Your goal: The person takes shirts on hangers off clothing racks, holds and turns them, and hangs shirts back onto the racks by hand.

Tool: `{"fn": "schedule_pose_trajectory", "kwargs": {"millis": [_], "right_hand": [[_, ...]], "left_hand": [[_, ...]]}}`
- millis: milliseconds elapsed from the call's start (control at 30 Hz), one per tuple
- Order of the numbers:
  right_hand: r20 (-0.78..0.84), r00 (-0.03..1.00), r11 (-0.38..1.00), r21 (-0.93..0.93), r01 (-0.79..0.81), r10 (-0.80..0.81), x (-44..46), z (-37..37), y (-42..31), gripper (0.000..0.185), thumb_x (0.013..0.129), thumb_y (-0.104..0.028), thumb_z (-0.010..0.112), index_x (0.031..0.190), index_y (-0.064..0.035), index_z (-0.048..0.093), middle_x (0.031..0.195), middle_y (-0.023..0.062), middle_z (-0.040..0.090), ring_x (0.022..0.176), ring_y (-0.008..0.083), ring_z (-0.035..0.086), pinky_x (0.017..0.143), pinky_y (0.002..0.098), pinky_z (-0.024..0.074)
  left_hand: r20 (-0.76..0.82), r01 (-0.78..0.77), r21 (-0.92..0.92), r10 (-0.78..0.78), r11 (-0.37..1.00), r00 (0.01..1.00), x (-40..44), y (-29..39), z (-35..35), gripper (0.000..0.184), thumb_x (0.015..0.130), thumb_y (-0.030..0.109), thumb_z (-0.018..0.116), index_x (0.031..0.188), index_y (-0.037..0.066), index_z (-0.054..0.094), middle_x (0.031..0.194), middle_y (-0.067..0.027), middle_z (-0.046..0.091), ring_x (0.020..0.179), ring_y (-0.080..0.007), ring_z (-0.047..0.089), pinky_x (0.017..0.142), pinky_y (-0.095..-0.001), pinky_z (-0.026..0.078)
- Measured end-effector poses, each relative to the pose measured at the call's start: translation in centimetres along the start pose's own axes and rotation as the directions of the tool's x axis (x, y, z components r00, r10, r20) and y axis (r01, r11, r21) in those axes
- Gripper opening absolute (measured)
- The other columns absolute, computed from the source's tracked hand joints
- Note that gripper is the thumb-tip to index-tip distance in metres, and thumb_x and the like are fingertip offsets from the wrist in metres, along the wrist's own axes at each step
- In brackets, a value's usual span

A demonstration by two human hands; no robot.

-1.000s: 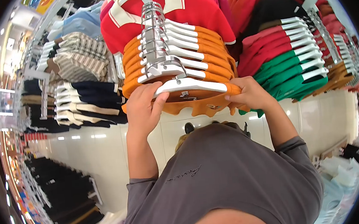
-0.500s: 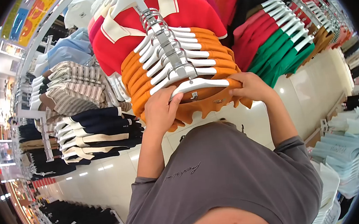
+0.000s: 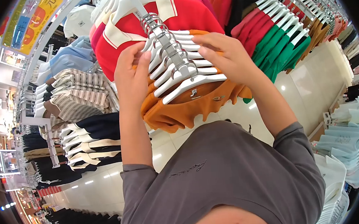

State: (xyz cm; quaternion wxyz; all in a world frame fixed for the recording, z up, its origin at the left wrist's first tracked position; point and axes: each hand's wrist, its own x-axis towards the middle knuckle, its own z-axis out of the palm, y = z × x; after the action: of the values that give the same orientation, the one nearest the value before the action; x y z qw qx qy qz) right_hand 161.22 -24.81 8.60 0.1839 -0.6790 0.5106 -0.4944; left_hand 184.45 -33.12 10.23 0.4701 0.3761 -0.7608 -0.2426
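Note:
Orange shirts (image 3: pixel 183 109) hang on several white hangers (image 3: pixel 192 82) along a metal rail (image 3: pixel 170 45). My left hand (image 3: pixel 132 71) is at the left ends of the rear orange shirts' hangers, thumb and fingers apart. Opposite it, my right hand (image 3: pixel 228 57) reaches over the right shoulders of the same group, its fingers also spread. Both hands hide parts of the shirts beneath them, and whether the fingertips touch the hangers is hard to see. Just behind the orange group hangs a red shirt (image 3: pixel 168 18) with a cream collar.
Striped shirts (image 3: pixel 78 90) and dark garments (image 3: pixel 98 126) hang at left. Green shirts (image 3: pixel 282 51) hang at right, and pale blue garments (image 3: pixel 340 141) at lower right. A yellow sign (image 3: pixel 41 21) stands at upper left. Pale tiled floor (image 3: pixel 307 81) shows between racks.
Both hands have let go of the front orange shirt's shoulders and moved up and back along the rail to the rear orange shirts. The front shirt now hangs free.

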Motion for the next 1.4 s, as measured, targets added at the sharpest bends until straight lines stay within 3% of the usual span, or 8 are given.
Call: {"fn": "schedule_pose_trajectory", "kwargs": {"millis": [167,233,567,800,900,1033,1133,1400], "right_hand": [[0.029,0.997,0.969,0.235,-0.082,0.077,3.1,2.1,1.5,0.038,0.094,-0.025,0.058,0.124,-0.0016,0.061,0.111,0.0130,0.065,0.095,0.0195,0.064,0.084,0.0315,0.0499],[0.078,0.995,0.930,0.360,-0.078,0.054,3.3,2.7,2.1,0.035,0.095,-0.023,0.059,0.122,-0.0003,0.062,0.106,0.0109,0.066,0.094,0.0153,0.062,0.084,0.0298,0.0484],[0.214,0.972,0.899,0.401,-0.174,0.092,4.4,2.3,2.8,0.033,0.095,-0.021,0.061,0.119,0.0012,0.063,0.106,0.0078,0.067,0.099,0.0133,0.060,0.090,0.0291,0.0474],[0.101,0.995,0.984,0.172,-0.039,0.022,6.9,2.1,3.5,0.046,0.091,-0.030,0.065,0.125,0.0000,0.059,0.110,0.0106,0.066,0.097,0.0167,0.060,0.087,0.0309,0.0481],[-0.055,0.998,0.994,0.095,0.048,-0.043,8.9,4.0,5.4,0.040,0.093,-0.034,0.057,0.120,-0.0067,0.064,0.100,0.0131,0.068,0.089,0.0287,0.063,0.082,0.0392,0.0479],[0.022,0.996,0.992,0.093,0.086,-0.089,10.6,4.9,5.4,0.033,0.094,-0.029,0.052,0.118,-0.0105,0.065,0.092,0.0160,0.067,0.087,0.0343,0.062,0.080,0.0416,0.0479],[-0.037,0.988,0.989,-0.032,0.146,-0.148,10.6,5.0,5.2,0.032,0.094,-0.029,0.051,0.115,-0.0089,0.066,0.093,0.0160,0.067,0.089,0.0340,0.063,0.080,0.0438,0.0477],[-0.018,0.996,0.996,0.013,0.090,-0.090,10.7,4.9,4.9,0.033,0.092,-0.029,0.054,0.112,-0.0061,0.066,0.094,0.0135,0.068,0.089,0.0329,0.063,0.080,0.0434,0.0481]], "left_hand": [[0.200,0.014,-0.143,0.015,0.990,0.980,0.9,-0.8,0.4,0.039,0.089,0.023,0.068,0.123,0.005,0.062,0.113,-0.0090,0.063,0.103,-0.0182,0.059,0.091,-0.0317,0.046],[0.192,-0.009,-0.119,0.032,0.993,0.981,0.7,-1.1,1.0,0.039,0.089,0.023,0.068,0.124,0.006,0.062,0.115,-0.0092,0.063,0.106,-0.0193,0.059,0.093,-0.0322,0.046],[0.106,-0.042,-0.047,0.046,0.998,0.993,1.0,-1.1,1.4,0.033,0.091,0.020,0.064,0.121,0.005,0.064,0.115,-0.0109,0.064,0.107,-0.0209,0.060,0.094,-0.0314,0.045],[-0.038,0.057,-0.009,-0.057,0.998,0.998,4.6,-2.3,2.1,0.029,0.093,0.019,0.059,0.117,0.004,0.065,0.108,-0.0101,0.066,0.098,-0.0182,0.062,0.086,-0.0300,0.047],[-0.017,0.025,0.068,-0.024,0.997,1.000,5.8,-3.4,2.7,0.027,0.093,0.019,0.060,0.114,0.004,0.067,0.105,-0.0095,0.067,0.095,-0.0172,0.063,0.084,-0.0295,0.048],[-0.025,0.048,0.054,-0.047,0.997,0.999,6.3,-4.1,3.0,0.024,0.092,0.015,0.060,0.110,0.002,0.068,0.099,-0.0081,0.069,0.090,-0.0142,0.063,0.081,-0.0277,0.048],[-0.029,0.066,0.002,-0.066,0.998,0.997,6.3,-4.1,3.2,0.021,0.092,0.011,0.060,0.108,0.001,0.068,0.095,-0.0066,0.070,0.086,-0.0120,0.063,0.079,-0.0259,0.048],[-0.016,0.085,0.004,-0.085,0.996,0.996,6.3,-3.6,3.0,0.018,0.091,0.006,0.060,0.106,0.000,0.068,0.091,-0.0049,0.070,0.082,-0.0097,0.061,0.076,-0.0244,0.048]]}}
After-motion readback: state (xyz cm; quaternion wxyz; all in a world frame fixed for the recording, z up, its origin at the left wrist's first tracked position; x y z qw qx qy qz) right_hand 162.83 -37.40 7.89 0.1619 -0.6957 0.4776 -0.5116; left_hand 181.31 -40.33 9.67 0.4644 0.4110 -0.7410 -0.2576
